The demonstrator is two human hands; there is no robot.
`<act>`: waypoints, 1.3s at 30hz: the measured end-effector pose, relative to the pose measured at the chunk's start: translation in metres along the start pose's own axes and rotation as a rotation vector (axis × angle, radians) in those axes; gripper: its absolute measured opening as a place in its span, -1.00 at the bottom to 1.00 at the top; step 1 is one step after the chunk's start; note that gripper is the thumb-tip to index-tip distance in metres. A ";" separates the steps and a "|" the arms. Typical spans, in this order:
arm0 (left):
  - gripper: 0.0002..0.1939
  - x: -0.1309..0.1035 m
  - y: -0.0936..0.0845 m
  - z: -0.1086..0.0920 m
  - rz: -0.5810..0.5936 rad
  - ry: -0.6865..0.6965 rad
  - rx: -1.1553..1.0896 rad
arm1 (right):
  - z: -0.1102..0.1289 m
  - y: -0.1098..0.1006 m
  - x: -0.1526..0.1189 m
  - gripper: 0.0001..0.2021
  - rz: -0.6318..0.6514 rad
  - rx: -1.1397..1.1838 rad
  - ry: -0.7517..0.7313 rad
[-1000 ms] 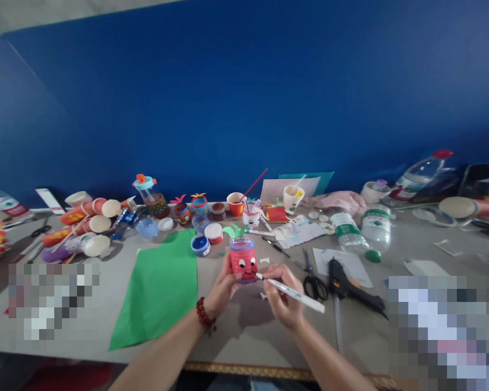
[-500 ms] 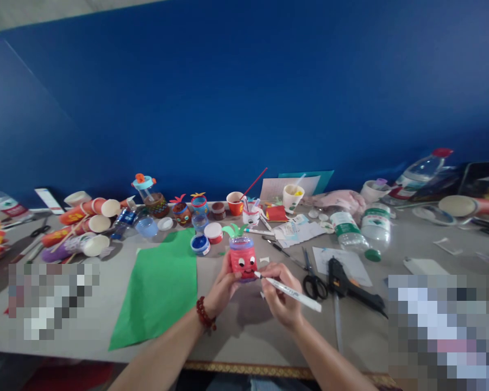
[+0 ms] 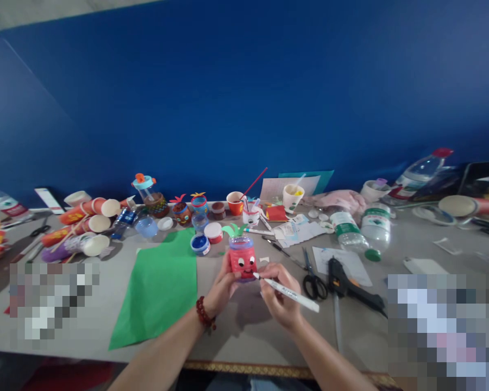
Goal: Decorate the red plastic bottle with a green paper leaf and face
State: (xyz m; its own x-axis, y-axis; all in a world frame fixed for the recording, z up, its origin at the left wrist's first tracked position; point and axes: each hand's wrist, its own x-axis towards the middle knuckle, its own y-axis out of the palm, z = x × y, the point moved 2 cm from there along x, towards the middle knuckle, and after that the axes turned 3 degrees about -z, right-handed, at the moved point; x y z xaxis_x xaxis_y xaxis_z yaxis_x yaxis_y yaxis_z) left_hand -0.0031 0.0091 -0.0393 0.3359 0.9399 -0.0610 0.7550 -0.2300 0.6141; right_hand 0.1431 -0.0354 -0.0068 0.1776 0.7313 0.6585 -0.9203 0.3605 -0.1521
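My left hand point(image 3: 224, 285) is wrapped around the lower left side of a red-painted jar point(image 3: 243, 255). The jar has a bluish rim, googly eyes, a dark drawn mouth and green paper leaves point(image 3: 234, 230) at its top. In my right hand point(image 3: 283, 296) is a white marker point(image 3: 291, 294), pinched near its tip. The marker's dark tip is at the right end of the mouth; whether it touches the surface I cannot tell. A large green paper sheet point(image 3: 158, 293) lies left of the jar.
Black-handled scissors point(image 3: 314, 285) and a black glue gun point(image 3: 352, 288) lie to the right. Behind the jar are an open blue paint pot point(image 3: 199, 244), a red paper cup point(image 3: 235, 203) and torn paper point(image 3: 299, 232). Cut plastic bottles point(image 3: 348, 231) stand further right; paper cups point(image 3: 95, 224) are stacked left.
The marker has shifted slightly to the left and turned a little in my right hand, its tip staying by the mouth. The jar and my left hand look nearly still.
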 end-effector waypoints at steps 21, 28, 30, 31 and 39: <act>-0.35 0.000 0.000 0.000 -0.013 -0.021 -0.012 | -0.003 0.000 -0.002 -0.90 0.003 0.035 0.027; -0.38 -0.001 0.001 -0.001 -0.011 -0.008 -0.025 | -0.003 0.001 -0.002 -0.94 -0.009 0.013 0.048; -0.37 -0.001 0.001 -0.001 -0.006 -0.011 -0.024 | -0.002 0.000 -0.001 -0.94 -0.008 0.011 0.043; -0.37 0.000 0.001 -0.001 -0.004 -0.011 -0.020 | -0.001 0.000 -0.001 -0.94 -0.005 0.013 0.037; -0.39 0.000 -0.001 0.001 0.024 0.002 -0.013 | -0.003 0.000 -0.002 -0.91 -0.011 0.021 0.046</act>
State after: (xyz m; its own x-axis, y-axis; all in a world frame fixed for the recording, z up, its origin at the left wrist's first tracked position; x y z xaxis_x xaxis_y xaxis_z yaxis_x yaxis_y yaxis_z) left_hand -0.0032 0.0093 -0.0406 0.3532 0.9345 -0.0446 0.7390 -0.2495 0.6258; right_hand 0.1438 -0.0350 -0.0109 0.2033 0.7534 0.6254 -0.9251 0.3570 -0.1293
